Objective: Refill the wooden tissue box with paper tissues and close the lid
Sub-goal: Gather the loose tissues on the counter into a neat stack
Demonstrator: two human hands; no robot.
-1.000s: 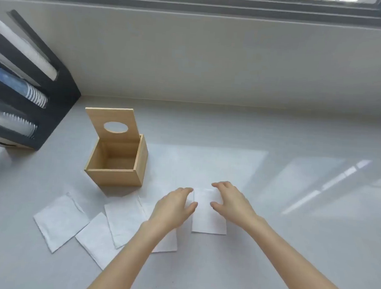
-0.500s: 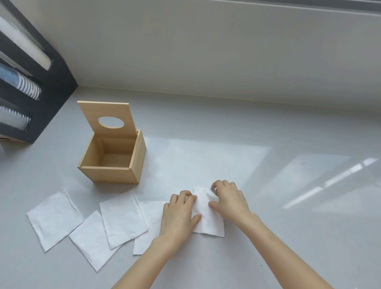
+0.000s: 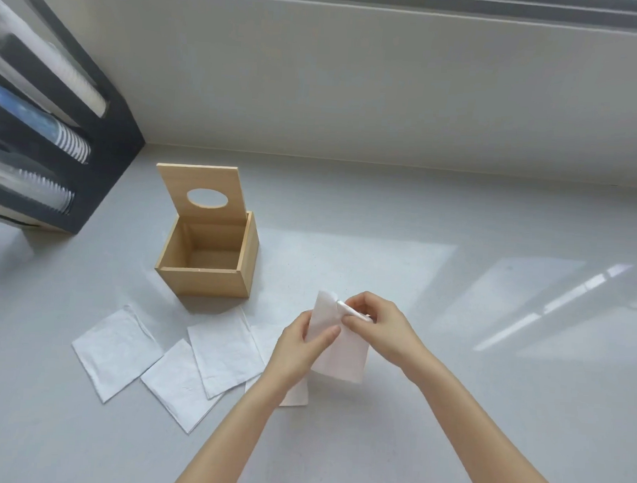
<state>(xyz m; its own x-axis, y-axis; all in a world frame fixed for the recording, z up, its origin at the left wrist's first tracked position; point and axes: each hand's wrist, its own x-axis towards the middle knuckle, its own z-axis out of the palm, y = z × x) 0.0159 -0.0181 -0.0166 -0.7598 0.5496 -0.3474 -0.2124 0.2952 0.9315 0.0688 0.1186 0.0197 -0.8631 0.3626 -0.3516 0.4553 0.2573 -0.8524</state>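
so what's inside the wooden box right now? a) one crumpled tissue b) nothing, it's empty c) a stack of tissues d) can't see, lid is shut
b: the wooden tissue box stands with its lid tipped up and its bare floor showing; both hands, left and right, hold a tissue above the table.

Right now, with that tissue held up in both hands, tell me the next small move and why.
Probably carry the held tissue left and forward, then lower it into the wooden box. Both the left hand and right hand already pinch it clear of the table, the lid stands open, and the box looks empty. Four more tissues lie flat nearby.
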